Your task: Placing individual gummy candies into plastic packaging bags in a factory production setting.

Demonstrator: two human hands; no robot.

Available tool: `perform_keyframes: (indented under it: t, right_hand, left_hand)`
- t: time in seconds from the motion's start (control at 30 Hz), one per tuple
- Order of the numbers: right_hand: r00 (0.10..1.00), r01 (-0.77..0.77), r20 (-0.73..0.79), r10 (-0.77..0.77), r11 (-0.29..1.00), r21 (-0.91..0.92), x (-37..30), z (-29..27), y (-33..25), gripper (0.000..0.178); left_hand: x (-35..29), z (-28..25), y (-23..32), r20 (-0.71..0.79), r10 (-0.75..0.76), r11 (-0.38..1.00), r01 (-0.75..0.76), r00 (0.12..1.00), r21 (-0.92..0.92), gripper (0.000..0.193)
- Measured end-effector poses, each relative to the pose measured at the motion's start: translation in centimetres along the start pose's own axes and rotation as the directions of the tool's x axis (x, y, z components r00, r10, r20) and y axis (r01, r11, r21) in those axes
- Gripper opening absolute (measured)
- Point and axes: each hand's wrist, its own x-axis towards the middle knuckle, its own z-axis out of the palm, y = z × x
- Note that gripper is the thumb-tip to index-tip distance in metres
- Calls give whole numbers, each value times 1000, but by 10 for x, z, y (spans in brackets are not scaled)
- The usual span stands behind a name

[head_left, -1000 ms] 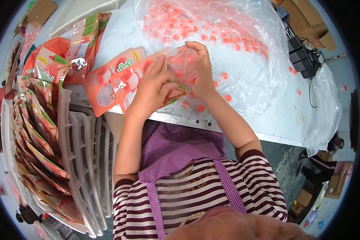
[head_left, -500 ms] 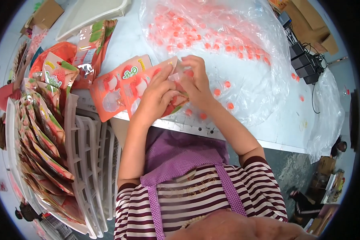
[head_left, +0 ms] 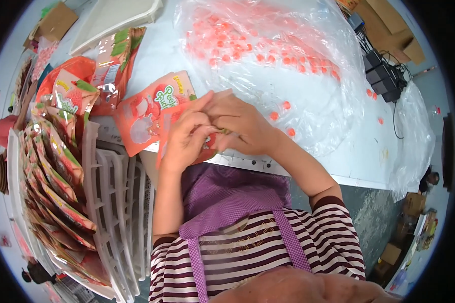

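Both my hands are at the table's front edge on a pink-and-red pouch (head_left: 165,126) with printed fruit pictures. My left hand (head_left: 187,139) grips its left side, thumb and fingers bent. My right hand (head_left: 242,123) lies across its upper right part, fingers closed against it beside the left fingertips. The hands cover most of this pouch, so its opening and contents are hidden. Just left of it, partly under it, another flat pouch (head_left: 139,116) of the same kind lies on the table. A few small red-pink pieces (head_left: 274,116) lie to the right of my right hand.
A large clear plastic bag (head_left: 288,40) with many red-pink pieces spreads over the table's back. At left, a white crate (head_left: 91,166) holds several filled pouches (head_left: 60,177). More pouches (head_left: 117,65) stand behind, near a white tray (head_left: 78,48). Black adapters and cables (head_left: 384,78) lie at right.
My right hand has moved left and turned over the pouch, its fingers now against my left hand. The pouch is lower and more covered. Loose pieces near its right edge no longer show.
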Motion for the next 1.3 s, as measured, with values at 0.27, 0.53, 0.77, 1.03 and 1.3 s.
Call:
perform_keyframes:
  t: [0.27, 0.53, 0.77, 1.03, 1.3]
  right_hand:
    - [988, -138, -51, 143, 986, 89, -8, 6, -18, 51]
    - [923, 53, -385, 20, 983, 178, -20, -5, -14, 59]
    - [858, -504, -188, 478, 712, -489, -89, -54, 15, 70]
    - [785, -476, 104, 611, 702, -530, -91, -8, -15, 85]
    - [876, -263, 203, 437, 786, -560, -86, 12, -9, 73]
  left_hand:
    - [-7, 3, 13, -53, -42, 973, 29, 998, -227, 7]
    - [5, 10, 12, -12, 232, 972, -232, 973, -18, 10]
    - [-4, -10, 15, -184, 212, 974, -224, 960, -42, 11]
    - [-8, -12, 12, -160, 204, 978, -209, 966, -15, 16]
    - [-10, -10, 17, -153, 204, 979, -206, 967, 5, 17]
